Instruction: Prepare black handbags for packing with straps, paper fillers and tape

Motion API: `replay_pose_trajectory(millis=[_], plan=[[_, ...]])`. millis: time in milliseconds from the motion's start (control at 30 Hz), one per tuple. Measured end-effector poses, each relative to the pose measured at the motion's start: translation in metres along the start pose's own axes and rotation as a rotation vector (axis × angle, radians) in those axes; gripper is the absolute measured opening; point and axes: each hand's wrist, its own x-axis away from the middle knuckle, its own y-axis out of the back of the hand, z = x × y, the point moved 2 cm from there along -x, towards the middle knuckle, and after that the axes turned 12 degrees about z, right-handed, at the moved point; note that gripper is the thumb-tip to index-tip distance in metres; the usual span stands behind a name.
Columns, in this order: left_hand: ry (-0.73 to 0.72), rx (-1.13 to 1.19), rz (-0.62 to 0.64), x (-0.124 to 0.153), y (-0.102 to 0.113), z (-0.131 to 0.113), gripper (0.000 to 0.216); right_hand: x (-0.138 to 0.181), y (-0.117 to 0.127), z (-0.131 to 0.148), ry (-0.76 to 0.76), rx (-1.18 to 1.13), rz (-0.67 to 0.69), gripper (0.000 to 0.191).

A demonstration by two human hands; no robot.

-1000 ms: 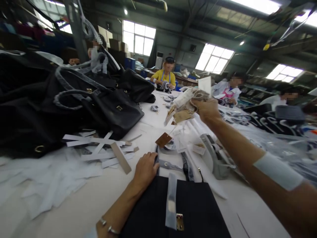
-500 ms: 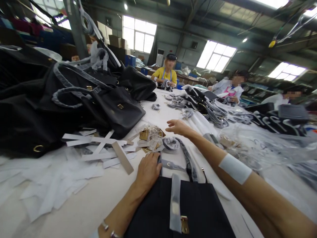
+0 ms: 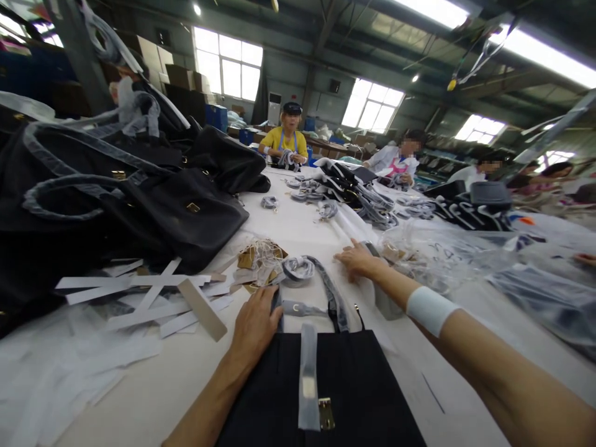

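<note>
A black handbag (image 3: 354, 379) lies on the white table in front of me, with a wrapped strip and a gold clasp (image 3: 326, 413) on its front. My left hand (image 3: 254, 320) is closed around the near side of its plastic-wrapped handle (image 3: 326, 282). My right hand (image 3: 361, 261) reaches out over the table to the right of the handle, fingers apart and holding nothing I can see. Right beside it is a grey object (image 3: 371, 248), partly hidden by the hand. A coiled, wrapped strap (image 3: 298, 269) lies beyond the bag, next to a bundle of strung brown tags (image 3: 261, 261).
Black bags (image 3: 186, 217) are piled at the left, above loose card strips (image 3: 153, 292) and white sheets (image 3: 69, 379). Clear plastic bags (image 3: 447, 248) spread at the right. Strap coils and black pieces (image 3: 354, 186) lie farther off. Co-workers (image 3: 286, 139) sit across the table.
My right hand has moved right and nearer, from beyond the coiled strap to beside the grey object. My left hand stays on the handle. The view has turned right.
</note>
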Motion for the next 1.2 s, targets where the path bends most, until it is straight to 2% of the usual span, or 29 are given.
replay_pose_trajectory(millis=[100,167,300,433,500,600,700,767,833,900,1033,1133,1200], plan=[[0.004,0.140,-0.021,-0.004,-0.002,0.007,0.049,0.004,0.012,0.000,-0.001,-0.027,-0.065,0.032],[-0.005,0.269,-0.068,-0.007,-0.005,0.012,0.058,0.006,0.028,-0.001,-0.029,-0.077,-0.148,0.022],[0.012,0.503,-0.177,-0.011,-0.012,0.020,0.075,0.007,0.074,0.011,-0.055,-0.209,-0.407,0.024],[0.065,0.694,-0.325,-0.015,-0.014,0.028,0.079,0.000,0.113,0.060,0.064,-0.320,-0.647,0.036],[0.088,0.786,-0.381,-0.017,-0.014,0.032,0.074,-0.005,0.120,0.096,0.175,-0.349,-0.676,0.040],[0.115,0.863,-0.420,-0.018,-0.012,0.037,0.059,-0.006,0.114,0.141,0.345,-0.350,-0.618,0.049],[0.141,0.887,-0.412,-0.017,-0.010,0.039,0.046,0.004,0.101,0.154,0.428,-0.358,-0.596,0.045],[0.154,0.896,-0.368,-0.018,-0.008,0.040,0.044,0.017,0.093,0.140,0.443,-0.397,-0.623,0.035],[0.158,0.907,-0.334,-0.019,-0.007,0.039,0.046,0.034,0.085,0.108,0.362,-0.433,-0.655,0.027],[0.154,0.921,-0.318,-0.020,-0.006,0.038,0.048,0.053,0.076,0.062,0.184,-0.439,-0.668,0.025],[0.141,0.922,-0.294,-0.021,-0.004,0.035,0.055,0.097,0.055,-0.047,-0.198,-0.441,-0.631,0.027],[0.136,0.905,-0.276,-0.022,-0.003,0.036,0.059,0.121,0.030,-0.116,-0.457,-0.465,-0.515,0.022],[0.137,0.906,-0.269,-0.023,-0.003,0.037,0.061,0.129,0.010,-0.143,-0.557,-0.499,-0.409,0.013]])
